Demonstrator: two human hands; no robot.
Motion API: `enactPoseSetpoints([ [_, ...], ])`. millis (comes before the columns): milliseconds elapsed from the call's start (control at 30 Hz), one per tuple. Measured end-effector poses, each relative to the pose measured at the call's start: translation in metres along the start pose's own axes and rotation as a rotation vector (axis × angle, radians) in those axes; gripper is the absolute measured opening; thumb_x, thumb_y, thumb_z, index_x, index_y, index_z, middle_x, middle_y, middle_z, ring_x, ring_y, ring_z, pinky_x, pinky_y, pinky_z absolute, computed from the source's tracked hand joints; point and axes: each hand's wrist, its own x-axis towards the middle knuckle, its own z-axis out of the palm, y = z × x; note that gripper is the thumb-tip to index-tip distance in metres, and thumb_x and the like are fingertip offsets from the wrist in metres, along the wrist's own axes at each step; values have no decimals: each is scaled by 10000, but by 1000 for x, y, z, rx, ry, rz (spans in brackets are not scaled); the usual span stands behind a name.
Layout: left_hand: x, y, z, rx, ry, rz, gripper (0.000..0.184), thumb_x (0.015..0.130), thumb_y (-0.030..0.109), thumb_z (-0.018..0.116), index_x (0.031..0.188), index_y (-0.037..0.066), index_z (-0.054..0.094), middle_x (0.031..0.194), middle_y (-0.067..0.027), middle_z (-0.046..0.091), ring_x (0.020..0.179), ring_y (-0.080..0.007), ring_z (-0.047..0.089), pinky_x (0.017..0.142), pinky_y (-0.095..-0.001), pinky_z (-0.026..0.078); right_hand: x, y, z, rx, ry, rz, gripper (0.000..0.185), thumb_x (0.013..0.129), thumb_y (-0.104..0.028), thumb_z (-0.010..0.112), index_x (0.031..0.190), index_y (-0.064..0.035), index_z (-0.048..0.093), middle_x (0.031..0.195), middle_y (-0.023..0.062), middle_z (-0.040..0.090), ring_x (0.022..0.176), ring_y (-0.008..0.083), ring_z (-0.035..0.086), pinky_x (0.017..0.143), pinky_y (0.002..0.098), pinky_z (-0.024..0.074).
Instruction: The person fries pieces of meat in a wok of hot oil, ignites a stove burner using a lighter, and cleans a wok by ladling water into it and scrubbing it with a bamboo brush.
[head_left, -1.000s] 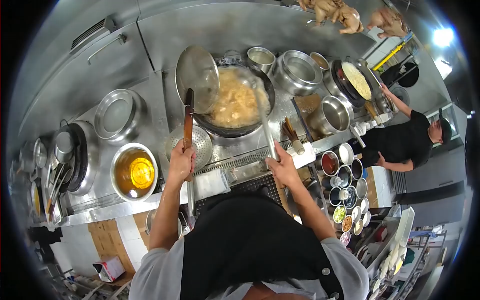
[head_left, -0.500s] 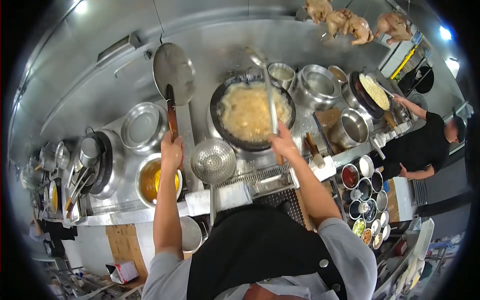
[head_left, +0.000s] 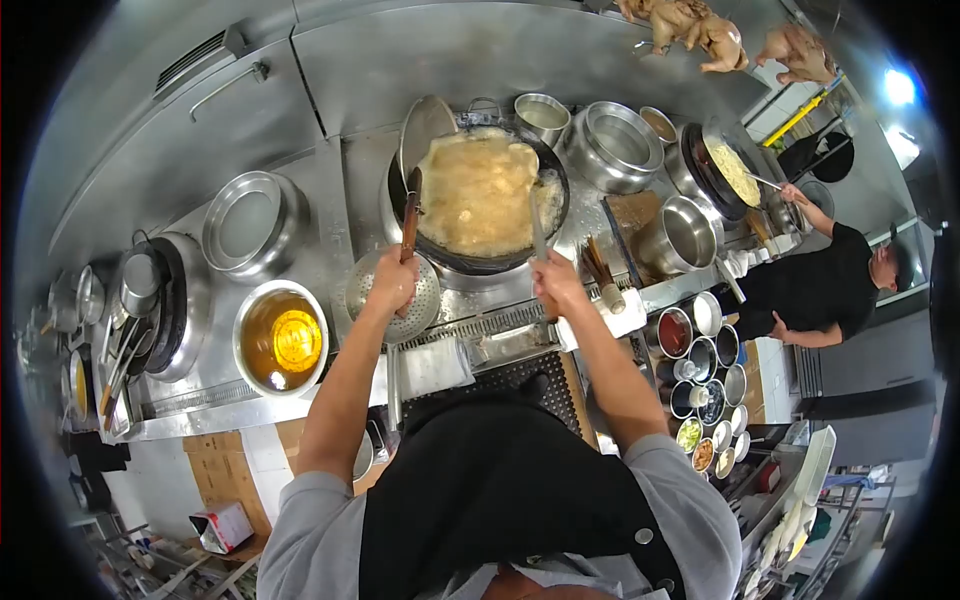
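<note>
Wooden-handled strainer (head_left: 424, 132) in left hand (head_left: 395, 281), metal-handled ladle (head_left: 537, 222) in right hand (head_left: 555, 283), both at foamy wok (head_left: 478, 262), upper centre of frame.

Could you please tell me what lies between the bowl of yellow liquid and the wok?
In the head view, a perforated strainer lies between the bowl and the wok, partly hidden by the left hand.

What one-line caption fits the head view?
At a foamy wok, left hand grips wooden handle, right hand grips metal-shafted tool.
</note>
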Motion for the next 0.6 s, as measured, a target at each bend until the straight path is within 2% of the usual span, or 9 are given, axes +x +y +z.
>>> enactPoseSetpoints([
  [33, 3, -4, 6, -122, -47, -19, 123, 977, 119, 575, 1033, 19, 530, 678, -58, 548, 434, -155, 509, 382, -348, 422, -5, -1, 13, 162, -27, -1, 185, 981, -168, 638, 1123, -68, 577, 675, 18, 555, 512, 128, 515, 431, 310, 395],
  [67, 3, -2, 12, -117, -56, -21, 123, 977, 119, 575, 1033, 19, 530, 678, -58, 548, 434, -155, 509, 382, -348, 422, -11, -8, 24, 168, -19, 2, 185, 981, -168, 638, 1123, -68, 577, 675, 18, 555, 512, 128, 515, 431, 310, 395],
  [133, 1, 3, 20, -211, -116, -22, 113, 980, 111, 570, 1027, 32, 504, 659, -21, 512, 407, -124, 462, 352, -309, 391, -20, -24, 34, 548, -163, 133, 155, 980, -163, 644, 1026, -130, 499, 724, -1, 545, 520, 113, 497, 428, 276, 393],
  [233, -1, 7, 20, -201, -139, 6, 125, 981, 119, 580, 1027, 29, 507, 653, -18, 507, 402, -124, 454, 354, -316, 388, -18, -24, 30, 658, -269, 188, 174, 988, -154, 632, 1068, -148, 478, 726, -11, 533, 512, 108, 475, 425, 272, 383],
  [367, -4, 4, -2, -153, -126, 73, 120, 977, 121, 588, 1032, 26, 539, 662, -26, 523, 406, -124, 469, 360, -319, 388, -36, -37, 10, 614, -335, 190, 190, 992, -153, 629, 1116, -144, 485, 721, -13, 515, 513, 99, 467, 428, 269, 377],
  [433, -14, 22, -17, -24, -67, 120, 144, 965, 130, 606, 1037, 7, 589, 688, -46, 558, 447, -145, 506, 405, -342, 409, -53, -49, 2, 358, -327, 57, 140, 984, -168, 656, 1024, -110, 534, 710, -9, 522, 502, 99, 486, 426, 273, 388],
  [467, -16, 26, -24, 83, -20, 166, 176, 949, 134, 620, 1042, -15, 620, 716, -72, 587, 559, -177, 558, 517, -369, 452, -57, -51, -2, 244, -274, 41, 257, 962, -157, 674, 1198, -94, 591, 709, -14, 520, 484, 97, 486, 426, 266, 388],
  [567, -24, 36, -38, 128, -9, 238, 199, 938, 137, 627, 1054, -24, 617, 719, -85, 588, 660, -193, 564, 628, -382, 467, -83, -65, -11, 51, -211, -29, 518, 938, -131, 675, 1434, -93, 534, 698, -13, 521, 472, 100, 484, 435, 273, 391],
  [600, -31, 42, -41, 136, -1, 235, 186, 937, 136, 627, 1036, -20, 608, 716, -86, 579, 687, -194, 559, 659, -381, 462, -89, -65, -14, 49, -211, -18, 518, 938, -131, 675, 1434, -93, 534, 698, -13, 521, 472, 100, 484, 435, 273, 391],
])
